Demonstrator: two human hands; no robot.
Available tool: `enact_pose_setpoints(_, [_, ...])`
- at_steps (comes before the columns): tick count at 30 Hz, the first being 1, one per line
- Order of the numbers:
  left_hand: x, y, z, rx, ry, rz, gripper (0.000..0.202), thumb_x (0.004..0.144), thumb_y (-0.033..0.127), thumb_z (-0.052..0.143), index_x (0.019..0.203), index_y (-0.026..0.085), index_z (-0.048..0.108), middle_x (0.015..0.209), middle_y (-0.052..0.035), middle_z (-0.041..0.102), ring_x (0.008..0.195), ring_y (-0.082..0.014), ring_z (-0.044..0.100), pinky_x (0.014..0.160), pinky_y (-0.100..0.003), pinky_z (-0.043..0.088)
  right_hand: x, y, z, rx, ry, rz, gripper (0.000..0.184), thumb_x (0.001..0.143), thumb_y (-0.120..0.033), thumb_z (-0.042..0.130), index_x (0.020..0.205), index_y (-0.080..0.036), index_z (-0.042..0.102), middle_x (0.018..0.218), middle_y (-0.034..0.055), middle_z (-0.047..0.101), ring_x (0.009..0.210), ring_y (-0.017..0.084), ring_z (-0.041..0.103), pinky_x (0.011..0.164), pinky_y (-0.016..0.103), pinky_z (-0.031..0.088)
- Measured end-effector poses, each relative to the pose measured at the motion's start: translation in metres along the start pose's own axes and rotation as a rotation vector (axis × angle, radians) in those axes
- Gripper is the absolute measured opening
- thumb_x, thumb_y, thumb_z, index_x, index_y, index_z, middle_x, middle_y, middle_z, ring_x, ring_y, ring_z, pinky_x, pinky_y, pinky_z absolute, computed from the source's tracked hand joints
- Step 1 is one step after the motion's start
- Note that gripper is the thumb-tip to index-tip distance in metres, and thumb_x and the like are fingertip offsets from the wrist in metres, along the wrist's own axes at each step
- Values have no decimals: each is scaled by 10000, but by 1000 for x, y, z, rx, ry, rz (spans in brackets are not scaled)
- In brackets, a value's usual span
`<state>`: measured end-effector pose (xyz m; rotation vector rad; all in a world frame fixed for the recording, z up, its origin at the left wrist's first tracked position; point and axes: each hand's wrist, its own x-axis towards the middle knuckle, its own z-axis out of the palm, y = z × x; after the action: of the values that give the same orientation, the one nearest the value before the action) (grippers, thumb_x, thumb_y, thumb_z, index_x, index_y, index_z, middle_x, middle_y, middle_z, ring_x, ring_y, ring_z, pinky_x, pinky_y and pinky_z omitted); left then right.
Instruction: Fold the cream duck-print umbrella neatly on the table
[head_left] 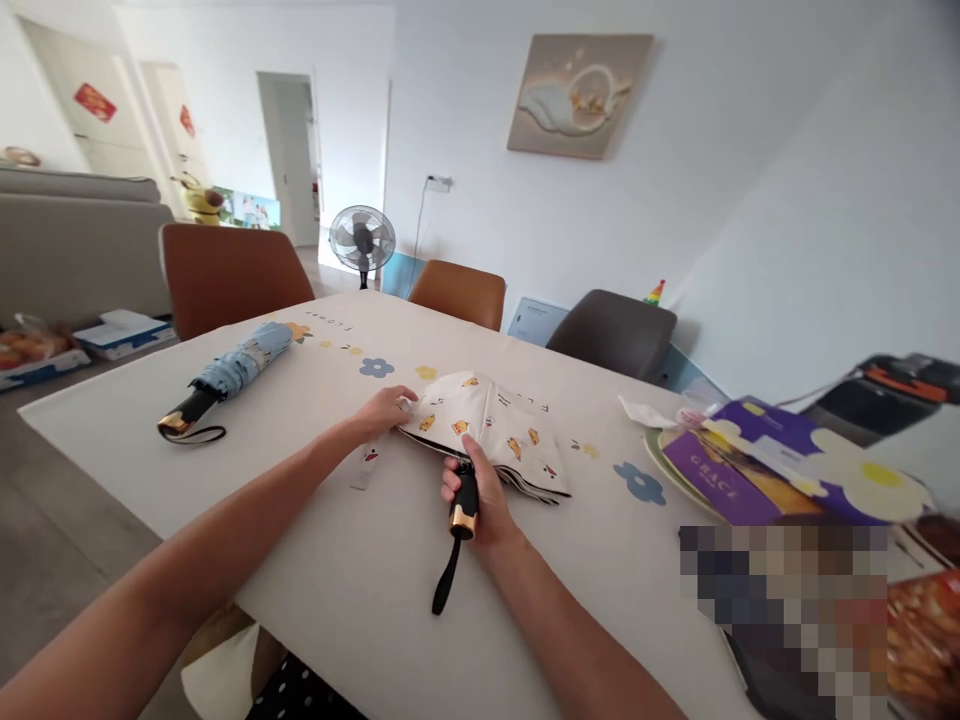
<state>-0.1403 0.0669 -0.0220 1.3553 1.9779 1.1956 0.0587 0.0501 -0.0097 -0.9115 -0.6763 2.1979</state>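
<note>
I've got the white umbrella (pixel 491 420) half-furled: canopy (pixel 442 405) w/ small yellow-orange prints, loose folds, fanned low over the table (pixel 360 590). Blk handle (pixel 466 492), gold-col. end cap (pixel 463 523) twd me, blk wrist strap (pixel 446 580) dangling; printed strip (pixel 367 467) to L.

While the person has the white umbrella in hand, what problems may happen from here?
The canopy lies in loose folds, so it may crease or spread if the left hand's grip at its edge slips. The pale tab beside it might get trapped under the fabric. The strap dangles from the handle and could snag.
</note>
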Motion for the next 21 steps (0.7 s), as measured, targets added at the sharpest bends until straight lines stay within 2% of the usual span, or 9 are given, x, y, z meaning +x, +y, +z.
enact_pose_setpoints(2, [-2,1,1,79,47,15,304,526,48,565,776,202,642,716,-26,582,715,-195,560,644,-284,421,-1,1,0,-46,-3,2,258,727,-357,620,708,-195,419,543,-55,448,361,51,379,322,178,352])
enact_pose_setpoints(5, [-13,16,10,72,212,118,290,610,49,513,820,211,629,982,-67,597,1000,-231,508,855,-329,380,-1,5,1,-84,37,-54,220,719,-306,608,686,-189,425,549,-54,458,362,48,381,328,183,363])
enact_pose_setpoints(7, [-24,32,21,58,262,245,243,710,97,450,846,207,619,985,-71,599,996,-210,513,882,-327,374,0,8,2,-127,76,-65,215,707,-308,608,669,-186,434,526,-49,462,358,56,391,324,189,360])
enact_pose_setpoints(9, [-36,48,34,-32,173,342,191,760,183,448,858,210,610,950,-59,607,947,-189,539,869,-303,396,1,11,2,-186,93,-62,229,705,-341,601,648,-185,443,474,-44,455,345,71,401,318,199,354])
enact_pose_setpoints(11, [-46,61,46,-101,33,395,160,768,283,481,861,207,586,1027,-61,587,995,-200,522,886,-298,393,2,13,1,-242,91,-71,281,706,-401,591,611,-186,438,418,-36,444,329,89,408,317,213,352])
enact_pose_setpoints(13, [-51,70,54,-137,-73,341,187,757,353,499,857,201,543,1062,-63,557,987,-207,516,856,-302,409,2,15,0,-283,91,-86,328,702,-444,588,579,-184,431,388,-27,448,321,100,415,326,224,362])
enact_pose_setpoints(15, [-52,76,58,-148,-134,207,234,743,388,506,877,197,489,1078,-64,527,951,-206,515,807,-308,425,1,16,-1,-322,86,-98,332,688,-443,604,573,-178,441,384,-21,464,318,104,421,337,231,377])
enact_pose_setpoints(18, [-46,79,61,-220,-191,20,350,707,410,546,964,205,425,1071,-57,522,946,-209,514,773,-312,437,-2,14,-2,-401,77,-115,286,672,-387,621,577,-172,458,373,-23,471,308,106,425,339,229,380])
enact_pose_setpoints(21, [-36,83,62,-391,-202,-112,458,647,408,620,1009,206,425,1047,-59,555,972,-229,522,759,-315,454,-5,8,-1,-485,85,-109,266,682,-358,591,552,-171,453,346,-17,464,293,110,429,322,216,358])
